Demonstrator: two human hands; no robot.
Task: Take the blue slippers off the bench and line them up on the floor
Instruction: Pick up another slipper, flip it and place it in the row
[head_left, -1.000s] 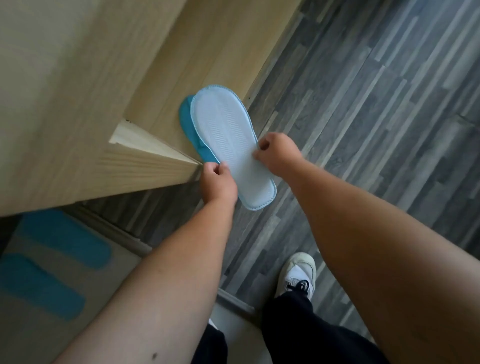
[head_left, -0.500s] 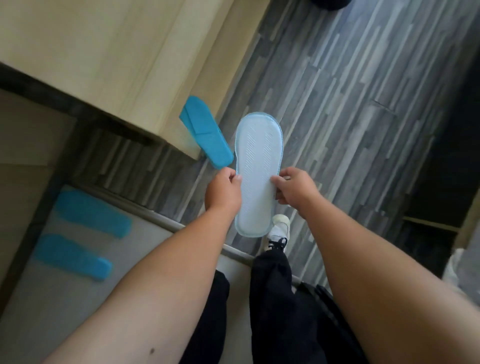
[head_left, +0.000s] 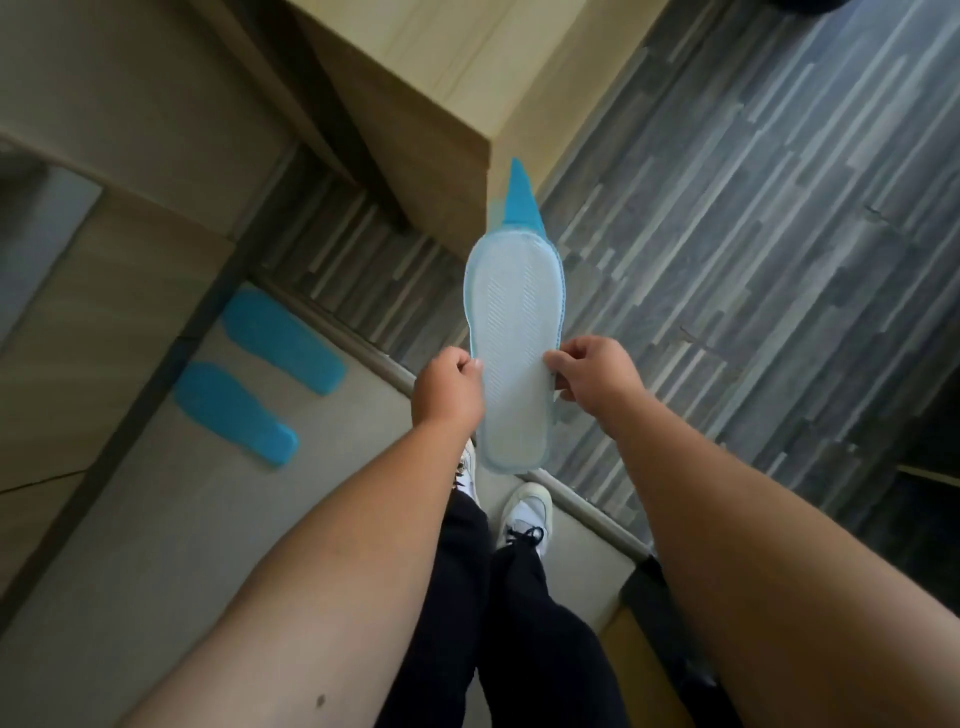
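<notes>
I hold a blue slipper (head_left: 511, 332) in the air with its pale ribbed sole facing me, toe pointing away. My left hand (head_left: 448, 391) pinches its left edge and my right hand (head_left: 589, 375) pinches its right edge. Behind the held slipper's toe, a bright blue slipper (head_left: 519, 205) pokes out next to the corner of the wooden bench (head_left: 447, 98); I cannot tell what carries it. Two more blue slippers (head_left: 283, 340) (head_left: 234, 413) lie side by side on the light floor at the left.
Dark grey plank flooring (head_left: 727, 260) spreads to the right, divided from the light floor (head_left: 156, 519) by a metal threshold strip (head_left: 587, 506). My white shoes (head_left: 524, 514) and black trousers are below my hands. A wooden cabinet wall rises at the left.
I have drawn the slipper away from the bench and towards my body, and the view has swung back. The second bright blue slipper now shows only behind the held one's toe.
</notes>
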